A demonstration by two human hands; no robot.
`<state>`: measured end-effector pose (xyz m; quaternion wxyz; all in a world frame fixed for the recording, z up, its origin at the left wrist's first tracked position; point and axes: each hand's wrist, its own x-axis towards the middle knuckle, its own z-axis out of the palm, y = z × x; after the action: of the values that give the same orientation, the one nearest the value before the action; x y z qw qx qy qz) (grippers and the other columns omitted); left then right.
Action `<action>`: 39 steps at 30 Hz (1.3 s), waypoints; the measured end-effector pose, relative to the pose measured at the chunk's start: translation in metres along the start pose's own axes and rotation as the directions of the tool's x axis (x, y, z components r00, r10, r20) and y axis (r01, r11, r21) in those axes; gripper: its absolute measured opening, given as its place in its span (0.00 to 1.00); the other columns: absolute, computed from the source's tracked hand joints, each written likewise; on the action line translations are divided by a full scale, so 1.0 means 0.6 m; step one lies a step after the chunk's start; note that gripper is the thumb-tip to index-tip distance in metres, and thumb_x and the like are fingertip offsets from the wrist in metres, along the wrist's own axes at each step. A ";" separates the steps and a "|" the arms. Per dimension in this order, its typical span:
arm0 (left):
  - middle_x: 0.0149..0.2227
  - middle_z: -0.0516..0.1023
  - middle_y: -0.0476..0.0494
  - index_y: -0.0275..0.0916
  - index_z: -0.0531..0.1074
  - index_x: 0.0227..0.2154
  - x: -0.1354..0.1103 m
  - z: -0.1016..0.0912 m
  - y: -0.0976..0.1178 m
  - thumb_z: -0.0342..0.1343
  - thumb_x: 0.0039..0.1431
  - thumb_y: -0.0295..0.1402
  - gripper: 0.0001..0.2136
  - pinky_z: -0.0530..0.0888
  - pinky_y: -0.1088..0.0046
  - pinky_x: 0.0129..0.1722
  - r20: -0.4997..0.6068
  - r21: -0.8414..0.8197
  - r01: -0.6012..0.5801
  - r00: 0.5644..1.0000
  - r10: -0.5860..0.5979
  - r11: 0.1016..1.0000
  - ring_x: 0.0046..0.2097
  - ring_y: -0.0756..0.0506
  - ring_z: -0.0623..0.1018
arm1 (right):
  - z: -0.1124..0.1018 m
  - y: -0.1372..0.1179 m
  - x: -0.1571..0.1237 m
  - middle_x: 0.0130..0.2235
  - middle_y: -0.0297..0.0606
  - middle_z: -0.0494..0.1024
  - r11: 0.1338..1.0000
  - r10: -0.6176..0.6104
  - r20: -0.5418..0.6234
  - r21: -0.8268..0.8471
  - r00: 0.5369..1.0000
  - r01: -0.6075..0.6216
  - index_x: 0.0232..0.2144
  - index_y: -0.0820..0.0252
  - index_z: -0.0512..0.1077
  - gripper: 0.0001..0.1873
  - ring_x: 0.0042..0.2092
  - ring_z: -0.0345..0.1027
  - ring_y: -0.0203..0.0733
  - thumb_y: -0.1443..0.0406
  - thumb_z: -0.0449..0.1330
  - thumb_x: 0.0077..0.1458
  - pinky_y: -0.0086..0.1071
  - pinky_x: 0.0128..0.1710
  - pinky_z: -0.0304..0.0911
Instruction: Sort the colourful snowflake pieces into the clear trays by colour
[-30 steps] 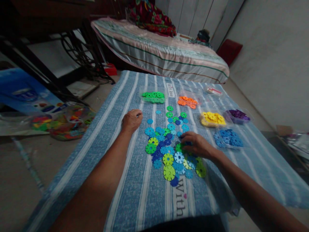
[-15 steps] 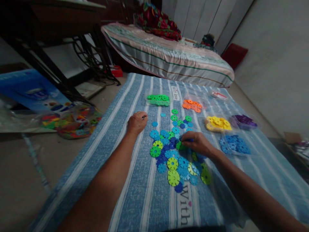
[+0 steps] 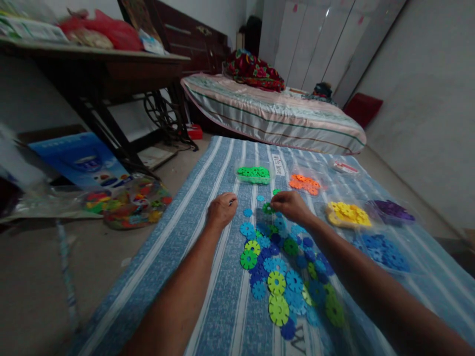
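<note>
A heap of flat plastic gear-shaped discs (image 3: 282, 267), in blue, green and lime, lies on a blue striped cloth (image 3: 218, 306). My right hand (image 3: 288, 204) reaches over the far end of the heap and pinches a green disc (image 3: 267, 208). My left hand (image 3: 221, 210) rests as a loose fist on the cloth just left of the heap, with a small thing at its fingertips that I cannot make out. Beyond the hands stands a clear tray of green discs (image 3: 254, 174).
More clear trays hold orange discs (image 3: 305, 183), yellow discs (image 3: 348, 214), purple discs (image 3: 395, 210) and blue discs (image 3: 384, 249) on the right. A bag of mixed toys (image 3: 129, 202) and a blue box (image 3: 83, 160) lie on the floor at left. A bed (image 3: 274, 116) stands behind.
My right hand has lifted off the middle of the heap and moved forward with a green disc pinched in it. The camera tilted up. My left hand stayed put.
</note>
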<state>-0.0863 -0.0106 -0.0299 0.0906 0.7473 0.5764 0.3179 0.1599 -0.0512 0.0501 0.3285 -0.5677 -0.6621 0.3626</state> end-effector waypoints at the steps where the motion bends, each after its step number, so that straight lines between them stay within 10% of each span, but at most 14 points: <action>1: 0.43 0.84 0.44 0.44 0.79 0.34 0.000 0.000 -0.001 0.51 0.58 0.31 0.10 0.76 0.65 0.55 -0.004 -0.003 -0.002 1.000 0.002 1.000 0.49 0.43 0.81 | -0.003 -0.015 0.024 0.22 0.31 0.76 0.994 0.027 -0.053 0.112 0.998 -0.021 0.24 0.60 0.75 0.04 0.26 0.70 0.36 0.66 0.64 0.48 0.28 0.28 0.64; 7: 0.45 0.84 0.46 0.45 0.79 0.34 0.001 0.001 -0.005 0.52 0.58 0.30 0.10 0.76 0.67 0.54 -0.015 -0.017 -0.017 1.000 0.016 1.000 0.48 0.44 0.81 | -0.003 -0.065 0.089 0.22 0.32 0.75 0.949 0.136 -0.311 0.313 0.941 -0.034 0.30 0.61 0.74 0.08 0.25 0.71 0.35 0.61 0.63 0.52 0.26 0.25 0.63; 13: 0.44 0.84 0.44 0.43 0.79 0.34 0.001 0.000 0.001 0.52 0.58 0.31 0.10 0.76 0.66 0.54 0.003 -0.009 0.010 1.000 -0.010 1.000 0.49 0.43 0.81 | -0.005 -0.018 0.013 0.23 0.32 0.77 0.983 -0.047 0.029 -0.178 0.999 0.051 0.28 0.61 0.79 0.05 0.27 0.71 0.37 0.66 0.63 0.52 0.28 0.28 0.62; 20: 0.44 0.84 0.44 0.43 0.79 0.34 0.007 0.006 -0.001 0.51 0.58 0.31 0.10 0.74 0.67 0.56 0.019 -0.010 0.002 1.000 -0.002 1.000 0.50 0.43 0.81 | -0.049 0.034 -0.101 0.39 0.40 0.82 0.821 -0.092 0.368 -0.497 0.925 0.280 0.37 0.57 0.81 0.07 0.39 0.76 0.43 0.69 0.64 0.54 0.33 0.39 0.67; 26: 0.46 0.84 0.43 0.43 0.79 0.36 0.007 0.005 -0.002 0.51 0.58 0.32 0.11 0.75 0.67 0.55 0.018 -0.012 0.006 1.000 -0.005 1.000 0.50 0.43 0.81 | -0.027 0.063 -0.168 0.44 0.46 0.78 0.644 -0.075 0.331 -0.705 0.941 0.299 0.41 0.59 0.78 0.09 0.48 0.73 0.51 0.68 0.65 0.56 0.39 0.45 0.69; 39: 0.46 0.84 0.44 0.43 0.79 0.35 0.005 0.005 0.000 0.52 0.57 0.31 0.11 0.75 0.66 0.55 0.003 -0.010 0.010 1.000 -0.010 1.000 0.50 0.43 0.81 | -0.045 0.043 -0.154 0.34 0.37 0.80 0.874 -0.015 0.288 -0.461 0.957 0.152 0.29 0.59 0.78 0.03 0.35 0.73 0.40 0.70 0.64 0.53 0.32 0.36 0.65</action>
<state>-0.0843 -0.0069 -0.0313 0.0972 0.7444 0.5784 0.3192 0.2089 -0.1371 0.0402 0.0980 -0.5456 -0.7943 0.2486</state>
